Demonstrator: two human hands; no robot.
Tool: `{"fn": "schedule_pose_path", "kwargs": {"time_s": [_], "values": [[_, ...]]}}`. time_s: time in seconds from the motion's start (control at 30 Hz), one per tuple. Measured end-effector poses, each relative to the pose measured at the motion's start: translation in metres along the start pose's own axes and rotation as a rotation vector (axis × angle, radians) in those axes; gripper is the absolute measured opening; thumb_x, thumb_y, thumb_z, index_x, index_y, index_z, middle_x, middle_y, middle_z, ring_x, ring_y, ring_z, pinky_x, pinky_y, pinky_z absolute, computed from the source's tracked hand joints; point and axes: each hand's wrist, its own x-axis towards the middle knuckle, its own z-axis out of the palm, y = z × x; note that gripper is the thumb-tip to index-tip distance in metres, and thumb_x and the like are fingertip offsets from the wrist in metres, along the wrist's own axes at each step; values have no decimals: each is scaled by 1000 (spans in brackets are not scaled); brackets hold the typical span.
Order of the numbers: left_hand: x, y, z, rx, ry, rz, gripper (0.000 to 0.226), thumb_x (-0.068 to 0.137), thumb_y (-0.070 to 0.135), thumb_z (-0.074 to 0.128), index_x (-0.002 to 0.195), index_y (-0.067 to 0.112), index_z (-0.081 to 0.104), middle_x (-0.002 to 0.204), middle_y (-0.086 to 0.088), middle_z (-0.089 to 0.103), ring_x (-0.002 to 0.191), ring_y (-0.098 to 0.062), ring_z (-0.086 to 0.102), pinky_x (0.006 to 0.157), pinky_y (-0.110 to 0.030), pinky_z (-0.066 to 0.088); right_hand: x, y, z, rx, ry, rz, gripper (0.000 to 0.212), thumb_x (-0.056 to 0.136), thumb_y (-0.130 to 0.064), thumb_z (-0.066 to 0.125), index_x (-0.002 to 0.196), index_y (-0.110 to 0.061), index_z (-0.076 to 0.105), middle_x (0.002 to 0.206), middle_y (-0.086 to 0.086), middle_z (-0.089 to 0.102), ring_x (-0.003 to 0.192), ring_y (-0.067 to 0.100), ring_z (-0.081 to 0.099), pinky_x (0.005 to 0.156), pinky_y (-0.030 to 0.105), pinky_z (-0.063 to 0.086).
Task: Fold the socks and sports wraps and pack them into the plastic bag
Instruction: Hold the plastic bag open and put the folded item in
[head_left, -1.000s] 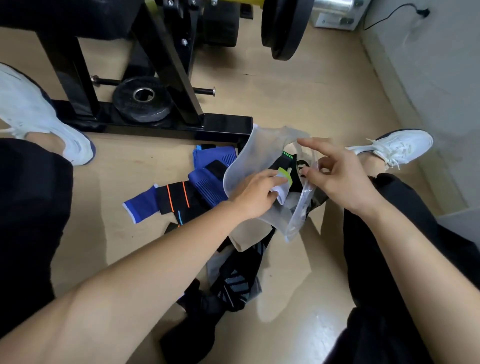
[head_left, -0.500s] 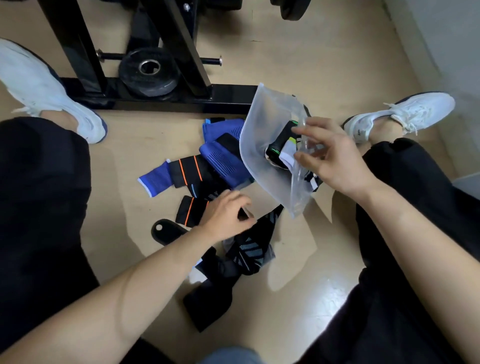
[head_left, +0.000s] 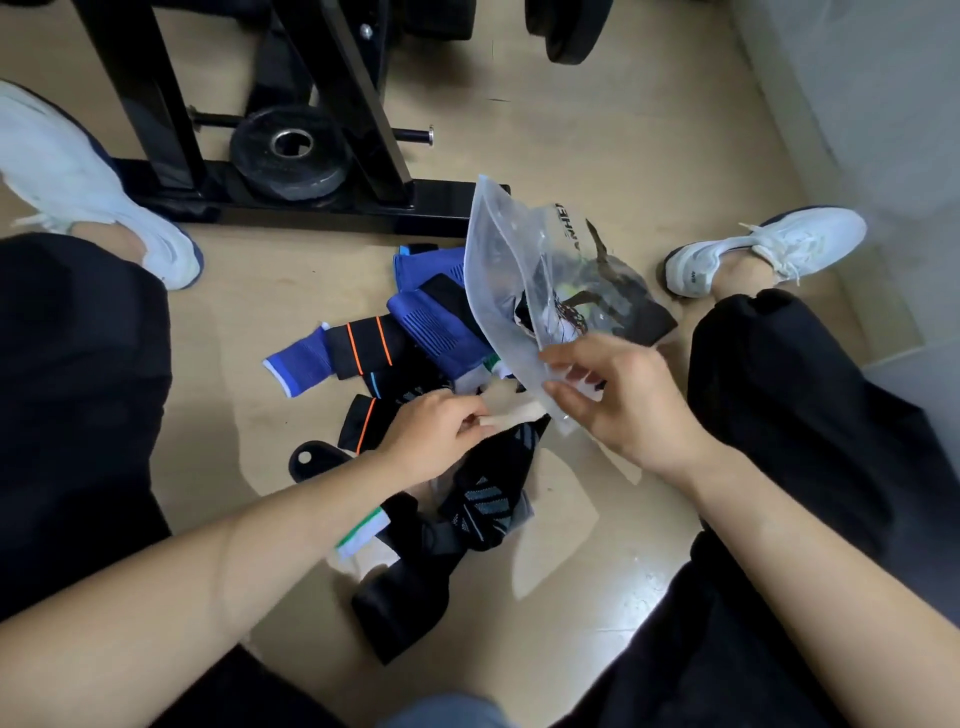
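Note:
A clear plastic bag (head_left: 511, 270) with dark socks inside hangs over the floor, and my right hand (head_left: 618, 400) pinches its lower open edge. My left hand (head_left: 436, 431) pinches a beige sock (head_left: 511, 413) lying in the pile on the floor. The pile holds blue wraps (head_left: 431, 317), a black wrap with orange stripes (head_left: 363, 345), a blue-and-white wrap (head_left: 298, 366) and a black sock with grey stripes (head_left: 488, 488).
A black weight-rack base (head_left: 332, 208) with a weight plate (head_left: 288, 150) stands just beyond the pile. My white shoes (head_left: 763, 249) and black-trousered legs (head_left: 78, 395) flank the pile. A grey wall (head_left: 883, 104) runs along the right.
My left hand left the bag's mouth, dropped to the pile and took hold of the beige sock. The bag swung so its mouth now points down towards my right hand.

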Motion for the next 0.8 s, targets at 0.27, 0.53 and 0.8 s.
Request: {"fn": "schedule_pose_path", "kwargs": {"time_s": [0.27, 0.53, 0.8], "values": [[-30, 40, -70, -464, -37, -237, 30, 87, 31, 78, 64, 23, 60, 52, 17, 53, 52, -1, 44, 56, -22, 34, -22, -42, 31, 166, -136, 194, 36, 77, -40, 81, 104, -21, 67, 80, -9, 66, 73, 8, 63, 73, 25, 53], [-45, 66, -89, -867, 66, -399, 32, 93, 21, 70, 74, -1, 59, 57, 8, 58, 57, -3, 52, 60, -15, 42, -32, -53, 64, 497, -170, 281, 42, 75, -24, 84, 108, -24, 58, 92, -1, 65, 81, 14, 63, 77, 29, 54], [-40, 37, -121, -672, 14, -384, 11, 82, 14, 83, 83, 14, 72, 82, -14, 74, 71, -12, 63, 71, -26, 49, -30, -34, 60, 375, -145, 240, 8, 90, -10, 67, 95, -17, 68, 78, 0, 65, 68, 16, 56, 68, 30, 47]]}}
